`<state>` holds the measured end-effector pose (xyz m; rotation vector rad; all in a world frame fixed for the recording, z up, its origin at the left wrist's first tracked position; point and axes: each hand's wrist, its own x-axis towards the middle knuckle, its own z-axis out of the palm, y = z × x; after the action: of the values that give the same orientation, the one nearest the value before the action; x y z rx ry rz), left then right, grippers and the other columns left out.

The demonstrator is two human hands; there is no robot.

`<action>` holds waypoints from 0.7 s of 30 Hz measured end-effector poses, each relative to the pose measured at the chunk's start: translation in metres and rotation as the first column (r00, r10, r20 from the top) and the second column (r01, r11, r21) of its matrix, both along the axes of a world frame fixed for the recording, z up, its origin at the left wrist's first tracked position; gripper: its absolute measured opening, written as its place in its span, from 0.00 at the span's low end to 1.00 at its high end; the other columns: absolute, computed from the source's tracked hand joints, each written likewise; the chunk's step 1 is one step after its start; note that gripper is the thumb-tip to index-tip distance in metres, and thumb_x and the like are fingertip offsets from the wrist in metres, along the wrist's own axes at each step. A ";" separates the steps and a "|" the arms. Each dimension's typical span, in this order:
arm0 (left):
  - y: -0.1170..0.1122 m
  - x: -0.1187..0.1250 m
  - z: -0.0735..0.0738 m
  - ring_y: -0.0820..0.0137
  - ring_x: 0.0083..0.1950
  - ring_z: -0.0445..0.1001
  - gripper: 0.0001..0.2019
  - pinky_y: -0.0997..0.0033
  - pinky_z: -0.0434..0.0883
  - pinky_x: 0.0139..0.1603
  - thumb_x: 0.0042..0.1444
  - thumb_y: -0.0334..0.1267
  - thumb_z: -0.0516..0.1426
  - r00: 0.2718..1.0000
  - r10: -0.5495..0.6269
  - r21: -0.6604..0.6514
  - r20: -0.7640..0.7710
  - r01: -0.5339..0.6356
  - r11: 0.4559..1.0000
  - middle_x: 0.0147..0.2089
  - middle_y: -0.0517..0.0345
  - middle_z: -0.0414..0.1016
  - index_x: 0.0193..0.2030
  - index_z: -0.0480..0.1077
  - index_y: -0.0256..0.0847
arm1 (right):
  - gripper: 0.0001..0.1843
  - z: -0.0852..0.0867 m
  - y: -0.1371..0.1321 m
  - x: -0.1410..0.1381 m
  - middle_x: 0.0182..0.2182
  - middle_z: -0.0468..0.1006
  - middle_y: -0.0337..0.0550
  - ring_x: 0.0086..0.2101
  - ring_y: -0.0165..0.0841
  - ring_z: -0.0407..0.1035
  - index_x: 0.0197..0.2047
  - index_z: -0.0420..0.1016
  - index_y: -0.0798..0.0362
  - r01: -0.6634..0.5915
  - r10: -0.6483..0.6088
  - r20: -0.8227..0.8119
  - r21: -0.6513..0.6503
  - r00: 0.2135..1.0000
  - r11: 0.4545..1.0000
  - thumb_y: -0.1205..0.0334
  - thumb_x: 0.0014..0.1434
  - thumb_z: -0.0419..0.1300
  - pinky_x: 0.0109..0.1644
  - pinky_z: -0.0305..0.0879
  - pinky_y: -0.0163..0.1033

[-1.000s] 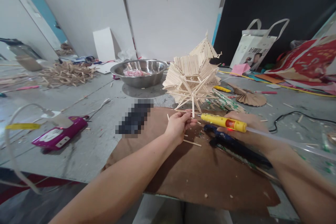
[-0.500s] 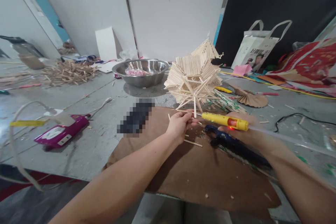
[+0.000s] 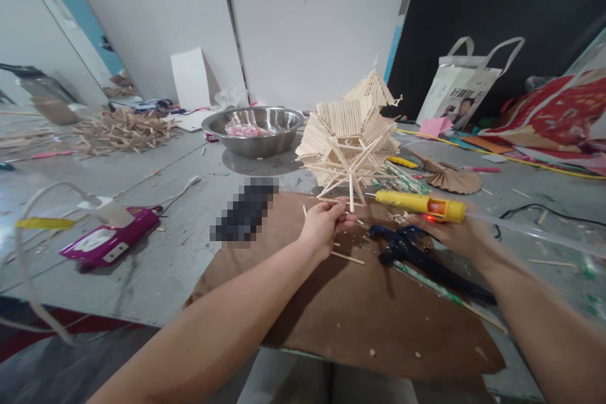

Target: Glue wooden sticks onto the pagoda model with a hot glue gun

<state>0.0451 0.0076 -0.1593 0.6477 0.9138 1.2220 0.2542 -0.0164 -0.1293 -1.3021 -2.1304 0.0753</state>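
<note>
A model of pale wooden sticks (image 3: pixel 348 145), layered like a star with a pointed roof, stands over the front of the brown board. My left hand (image 3: pixel 329 224) pinches its lowest front sticks; the exact grip is partly hidden by the fingers. My right hand (image 3: pixel 454 237) is wrapped round a yellow hot glue gun (image 3: pixel 416 203), whose red light glows and whose clear glue stick (image 3: pixel 534 230) trails out behind. The gun's metal tip points left, a short way right of the model's lower sticks. Below it lies a dark blue hand tool (image 3: pixel 426 259) with a looped end.
Brown board (image 3: pixel 331 315) with loose sticks and crumbs covers the near table. A blurred-out dark object (image 3: pixel 243 211) lies left of my hand. Farther off are a steel bowl (image 3: pixel 255 139), a stick pile (image 3: pixel 125 129), a purple power strip (image 3: pixel 111 237) and a white bag (image 3: pixel 459 88).
My right hand has drawn the glue gun to the right, so its tip is farther from the model's lower sticks. My left hand and the model stay put.
</note>
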 end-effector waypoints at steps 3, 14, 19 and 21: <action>0.000 0.000 0.000 0.78 0.20 0.70 0.03 0.81 0.70 0.20 0.52 0.27 0.53 1.000 0.000 -0.003 -0.003 0.000 1.000 0.25 0.54 0.71 0.31 0.68 0.29 | 0.19 -0.003 0.002 0.002 0.16 0.63 0.40 0.19 0.32 0.58 0.17 0.62 0.49 0.001 -0.002 -0.006 -0.020 1.000 1.000 0.47 0.52 0.49 0.21 0.54 0.38; -0.001 0.001 0.001 0.77 0.20 0.71 0.04 0.81 0.70 0.20 0.52 0.27 0.53 1.000 0.008 0.004 -0.004 -0.008 1.000 0.25 0.53 0.72 0.31 0.68 0.29 | 0.13 -0.009 0.007 0.008 0.23 0.71 0.41 0.25 0.34 0.66 0.26 0.66 0.50 -0.004 0.026 0.265 -0.081 0.964 0.997 0.50 0.52 0.52 0.25 0.58 0.37; -0.001 0.001 0.001 0.78 0.20 0.70 0.04 0.81 0.70 0.21 0.52 0.27 0.53 1.000 0.008 0.005 -0.003 -0.008 1.000 0.24 0.53 0.72 0.30 0.68 0.29 | 0.11 -0.010 0.007 0.007 0.23 0.71 0.41 0.24 0.35 0.66 0.26 0.65 0.49 0.021 0.000 0.227 -0.089 0.974 0.996 0.51 0.50 0.54 0.24 0.57 0.38; -0.001 0.001 0.001 0.78 0.20 0.70 0.04 0.81 0.70 0.21 0.52 0.27 0.53 1.000 0.009 0.004 -0.001 -0.009 1.000 0.24 0.54 0.72 0.30 0.68 0.29 | 0.11 -0.011 0.007 0.007 0.23 0.71 0.41 0.24 0.35 0.66 0.26 0.65 0.49 0.035 -0.013 0.216 -0.099 0.976 0.994 0.50 0.50 0.54 0.24 0.57 0.37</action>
<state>0.0457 0.0065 -0.1583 0.6484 0.9164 1.2313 0.2608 -0.0089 -0.1398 -1.4526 -2.3180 0.0351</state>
